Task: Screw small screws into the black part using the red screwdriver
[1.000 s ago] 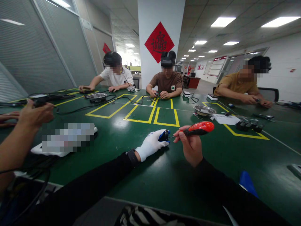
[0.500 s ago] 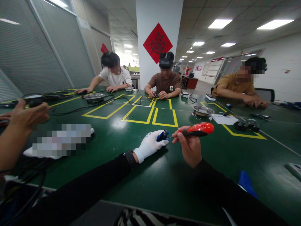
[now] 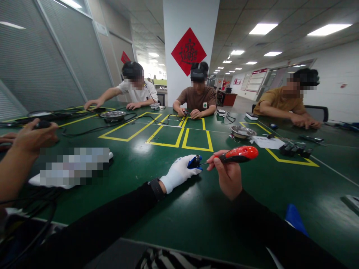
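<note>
My left hand (image 3: 181,170), in a white glove with blue fingertips, is closed around a small black part with a metal top (image 3: 197,160). The fingers hide much of that part, so its kind is unclear. In my bare right hand (image 3: 230,177) is a screwdriver (image 3: 238,154) with a red and black handle, held nearly level. Its thin shaft points left at the black part; whether the tip touches it is too small to tell. Both hands are just above the green table (image 3: 168,220).
Across the table several people work; another person's hands (image 3: 35,138) are at the left. A metal bowl (image 3: 242,132), a paper sheet (image 3: 267,142) and black parts (image 3: 294,149) lie at right. A blue glove piece (image 3: 295,220) is near my right forearm. Cables (image 3: 81,130) run across the left.
My right hand and the screwdriver have shifted very slightly right. The left hand keeps its grip almost unmoved. The far-left co-worker's arm reaches further out to the side.
</note>
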Demonstrator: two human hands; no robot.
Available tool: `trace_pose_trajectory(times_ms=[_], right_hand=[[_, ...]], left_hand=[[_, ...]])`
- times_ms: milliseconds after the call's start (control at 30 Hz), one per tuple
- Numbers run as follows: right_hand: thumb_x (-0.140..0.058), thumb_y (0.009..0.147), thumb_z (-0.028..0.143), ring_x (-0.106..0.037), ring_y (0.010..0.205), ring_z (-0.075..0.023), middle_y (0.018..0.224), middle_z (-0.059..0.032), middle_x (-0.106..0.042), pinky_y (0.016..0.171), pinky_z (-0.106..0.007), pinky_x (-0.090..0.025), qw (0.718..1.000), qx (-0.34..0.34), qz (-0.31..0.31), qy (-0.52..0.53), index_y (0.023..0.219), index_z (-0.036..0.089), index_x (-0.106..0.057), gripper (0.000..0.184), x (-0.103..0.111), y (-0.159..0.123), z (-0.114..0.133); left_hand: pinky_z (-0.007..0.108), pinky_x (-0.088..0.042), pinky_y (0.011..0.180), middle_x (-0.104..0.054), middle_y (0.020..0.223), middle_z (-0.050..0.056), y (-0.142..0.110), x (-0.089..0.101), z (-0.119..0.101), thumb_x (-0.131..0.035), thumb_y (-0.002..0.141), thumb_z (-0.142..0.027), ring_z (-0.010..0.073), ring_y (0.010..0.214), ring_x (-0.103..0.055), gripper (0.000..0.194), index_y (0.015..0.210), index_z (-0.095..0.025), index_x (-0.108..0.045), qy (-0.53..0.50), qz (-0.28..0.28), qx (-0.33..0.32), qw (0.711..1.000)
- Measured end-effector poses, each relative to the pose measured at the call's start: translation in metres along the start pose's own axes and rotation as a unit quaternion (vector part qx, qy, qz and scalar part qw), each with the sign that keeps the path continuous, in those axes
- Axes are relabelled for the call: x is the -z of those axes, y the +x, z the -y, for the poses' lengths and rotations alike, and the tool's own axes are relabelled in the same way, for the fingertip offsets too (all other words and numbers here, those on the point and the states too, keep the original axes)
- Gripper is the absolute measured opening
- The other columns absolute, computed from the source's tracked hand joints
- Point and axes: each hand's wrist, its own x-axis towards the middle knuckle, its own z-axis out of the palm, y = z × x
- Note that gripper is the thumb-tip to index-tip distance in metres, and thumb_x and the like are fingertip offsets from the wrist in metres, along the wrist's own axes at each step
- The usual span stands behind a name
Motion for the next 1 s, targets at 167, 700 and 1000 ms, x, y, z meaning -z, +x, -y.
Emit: trace_pose_trajectory(times_ms=[167, 700, 1000], right_hand=[[-0.053, 0.087, 0.031, -0.063, 0.064, -0.0171, 0.074, -0.0016, -0.065, 0.065, -0.033, -0.05, 1.0, 0.003, 0.001, -0.001, 0.09, 0.021, -0.059, 0.012, 0.001, 0.0, 0.0], [-0.052, 0.089, 0.025, -0.06, 0.061, -0.0136, 0.081, -0.0008, -0.061, 0.065, -0.033, -0.048, 0.999, 0.022, 0.032, 0.023, 0.096, 0.021, -0.053, 0.008, 0.002, -0.002, -0.003], [-0.052, 0.09, 0.024, -0.06, 0.06, -0.0131, 0.08, -0.0005, -0.061, 0.065, -0.033, -0.048, 0.999, 0.031, 0.034, 0.018, 0.095, 0.02, -0.053, 0.007, 0.001, -0.002, -0.001]], left_hand=[[0.035, -0.046, 0.094, -0.066, 0.114, 0.005, 0.0, -0.002, 0.004, -0.071, 0.07, -0.038, 0.0248, 0.105, -0.06, 0.051, 0.117, -0.022, -0.06, 0.013, 0.006, -0.005, 1.0], [0.03, -0.048, 0.081, -0.068, 0.099, 0.003, -0.003, 0.005, -0.01, -0.06, 0.078, -0.04, 0.0209, 0.089, -0.062, 0.033, 0.104, -0.02, -0.064, 0.015, 0.009, -0.001, 1.0], [0.032, -0.048, 0.088, -0.068, 0.105, 0.004, 0.0, 0.003, -0.004, -0.067, 0.073, -0.037, 0.0223, 0.095, -0.062, 0.042, 0.11, -0.019, -0.063, -0.02, 0.014, 0.005, 1.0]])
